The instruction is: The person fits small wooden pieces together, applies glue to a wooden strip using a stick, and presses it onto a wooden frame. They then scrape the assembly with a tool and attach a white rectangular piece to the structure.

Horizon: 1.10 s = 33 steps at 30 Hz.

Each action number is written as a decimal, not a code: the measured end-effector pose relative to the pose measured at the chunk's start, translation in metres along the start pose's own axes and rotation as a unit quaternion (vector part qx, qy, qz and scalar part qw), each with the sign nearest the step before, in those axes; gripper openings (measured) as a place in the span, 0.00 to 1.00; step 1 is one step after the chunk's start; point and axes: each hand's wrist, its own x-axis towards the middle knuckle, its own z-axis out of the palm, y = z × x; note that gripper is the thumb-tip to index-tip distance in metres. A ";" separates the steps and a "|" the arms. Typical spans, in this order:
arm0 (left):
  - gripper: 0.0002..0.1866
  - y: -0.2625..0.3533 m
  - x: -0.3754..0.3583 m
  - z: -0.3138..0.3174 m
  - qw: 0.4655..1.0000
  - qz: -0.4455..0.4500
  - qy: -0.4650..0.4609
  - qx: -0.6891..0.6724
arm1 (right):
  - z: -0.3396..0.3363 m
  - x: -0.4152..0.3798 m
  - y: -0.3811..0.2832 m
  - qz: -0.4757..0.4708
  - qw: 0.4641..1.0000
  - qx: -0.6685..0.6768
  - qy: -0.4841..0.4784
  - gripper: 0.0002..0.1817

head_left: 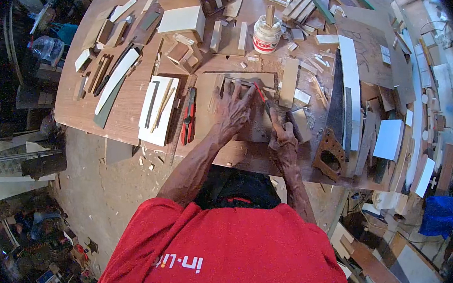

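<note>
My left hand [233, 109] lies with fingers stretched over a thin brown board [205, 107], fingertips at a narrow pale strip [241, 82] near its far edge. My right hand [283, 134] is closed around a slim red tool [261, 94], whose tip points up and left toward the left fingertips. I cannot tell exactly what kind of tool it is. A red-and-black utility knife [188, 117] lies left of the board. Beside it are white panels [157, 129] bearing a dark angled piece and thin wooden sticks. Wood blocks [288, 82] sit right of the board.
A white glue tub [266, 35] with a brush handle in it stands behind the board. Wooden boxes [183, 21] and offcuts crowd the table's back. A perforated brown wooden piece [331, 154] lies at the front right edge. Boards [383, 266] clutter the floor at right.
</note>
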 end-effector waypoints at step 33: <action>0.33 0.002 0.002 0.004 0.999 0.003 0.043 0.019 | -0.012 0.001 -0.006 0.018 0.999 -0.005 -0.045 0.39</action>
